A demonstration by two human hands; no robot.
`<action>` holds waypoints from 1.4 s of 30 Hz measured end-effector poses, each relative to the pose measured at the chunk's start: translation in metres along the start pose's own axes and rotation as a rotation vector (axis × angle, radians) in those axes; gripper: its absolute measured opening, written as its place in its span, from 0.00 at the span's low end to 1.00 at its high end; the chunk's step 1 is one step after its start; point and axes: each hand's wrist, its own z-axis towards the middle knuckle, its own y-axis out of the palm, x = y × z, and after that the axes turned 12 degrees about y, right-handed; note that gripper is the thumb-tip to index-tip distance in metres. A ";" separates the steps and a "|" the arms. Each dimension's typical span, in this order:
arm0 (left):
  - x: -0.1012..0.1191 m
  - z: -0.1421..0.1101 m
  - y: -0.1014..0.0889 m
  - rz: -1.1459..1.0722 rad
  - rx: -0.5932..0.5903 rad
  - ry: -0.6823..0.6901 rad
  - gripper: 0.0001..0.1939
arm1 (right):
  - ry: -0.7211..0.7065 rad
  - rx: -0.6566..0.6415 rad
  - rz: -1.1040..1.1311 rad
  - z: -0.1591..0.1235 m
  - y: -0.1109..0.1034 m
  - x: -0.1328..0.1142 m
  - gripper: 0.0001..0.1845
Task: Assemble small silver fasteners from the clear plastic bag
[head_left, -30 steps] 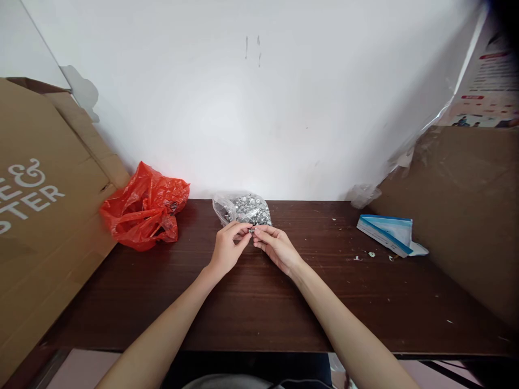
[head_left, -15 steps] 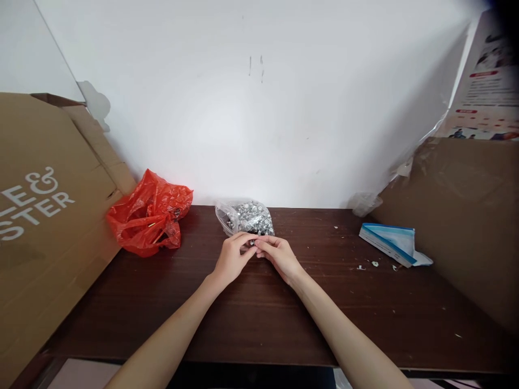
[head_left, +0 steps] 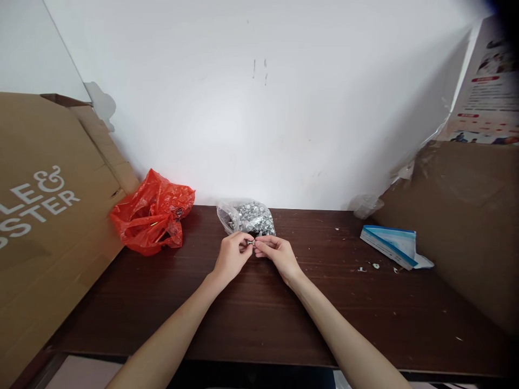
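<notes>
Near the clear bag (head_left: pixel 256 217), our left hand (head_left: pixel 229 257) and right hand (head_left: pixel 284 259) pinch one small metal piece (head_left: pixel 251 242) (fiddly work).

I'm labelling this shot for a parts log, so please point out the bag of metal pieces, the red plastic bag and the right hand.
Bag of metal pieces (head_left: pixel 254 216): head view, its bulging middle.
Red plastic bag (head_left: pixel 149 219): head view, crumpled middle.
Right hand (head_left: pixel 283 259): head view, back of the hand.
</notes>
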 end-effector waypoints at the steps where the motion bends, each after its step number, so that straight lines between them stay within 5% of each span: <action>1: 0.000 0.000 0.000 -0.001 0.007 -0.005 0.06 | -0.009 0.002 -0.002 0.000 -0.001 0.000 0.20; 11: 0.003 0.000 0.001 -0.008 0.000 -0.003 0.06 | -0.167 0.004 -0.226 0.003 -0.005 0.003 0.18; 24: -0.002 0.007 0.000 -0.532 0.186 -0.422 0.13 | -0.213 0.021 -0.160 0.004 -0.008 -0.001 0.17; 32: 0.003 0.008 -0.001 -0.507 0.175 -0.418 0.13 | -0.338 0.092 -0.498 -0.004 -0.008 -0.005 0.15; 42: 0.006 0.008 0.000 -0.494 0.150 -0.369 0.12 | -0.246 -0.002 -0.354 0.001 -0.010 -0.005 0.18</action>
